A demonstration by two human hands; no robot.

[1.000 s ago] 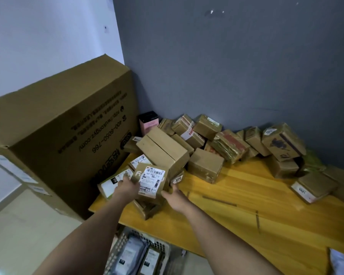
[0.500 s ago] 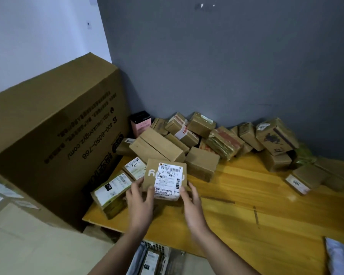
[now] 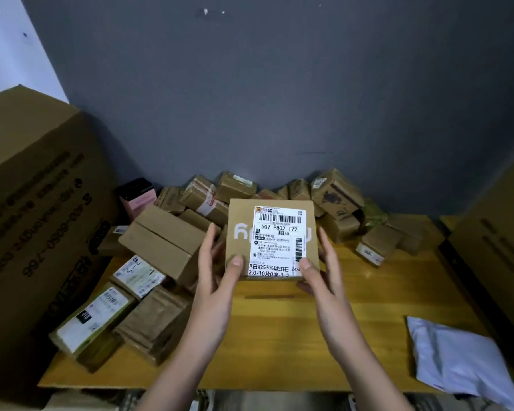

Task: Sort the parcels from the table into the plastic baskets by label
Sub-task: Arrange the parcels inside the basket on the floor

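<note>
While both hands, left [image 3: 220, 271] and right [image 3: 321, 274], pinch the box [image 3: 241, 215] by its side edges, bare table [image 3: 368, 295] spreads toward 4 o'clock

A square brown cardboard parcel [image 3: 272, 238] was held upright above the wooden surface [image 3: 353, 330], its white shipping label [image 3: 278, 241] facing the camera and reading "507 P802 T72" under a barcode. Pale lettering showed on the cardboard left of the label. Many more brown parcels [image 3: 336, 200] were heaped along the back of the surface against the wall, with others [image 3: 149, 321] lying at its left edge.
</note>
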